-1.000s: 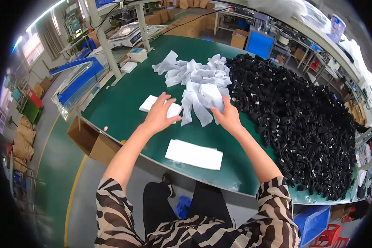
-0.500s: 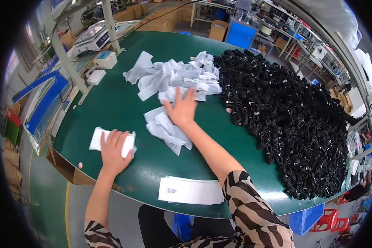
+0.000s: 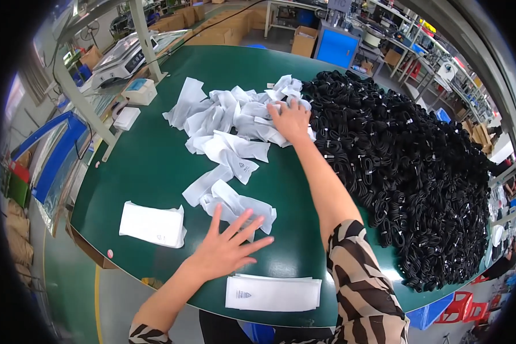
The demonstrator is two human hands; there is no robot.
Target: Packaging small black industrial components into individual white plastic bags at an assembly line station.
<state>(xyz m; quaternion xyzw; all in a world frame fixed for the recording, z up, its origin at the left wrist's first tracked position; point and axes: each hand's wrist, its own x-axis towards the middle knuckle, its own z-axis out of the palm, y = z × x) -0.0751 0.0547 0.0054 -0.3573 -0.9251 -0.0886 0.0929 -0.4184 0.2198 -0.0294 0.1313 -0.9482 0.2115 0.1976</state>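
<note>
My left hand has its fingers spread, just in front of a small near group of crumpled white bags; it holds nothing, and its fingertips come close to their edges. Farther off, my right hand reaches onto the right end of a loose heap of crumpled white bags, fingers apart and resting on top. A neat stack of flat white bags lies at the left. Another flat stack of white bags, with a small dark print, lies by the front edge.
A large pile of coiled black cables covers the right side of the green table. A metal post rises at the far left edge, near a small white box and a scale. Red stools stand beyond the right front.
My left hand has left the left stack and moved right, towards the near bags. My right hand has shifted right and farther over the heap. Some heap bags now lie nearer.
</note>
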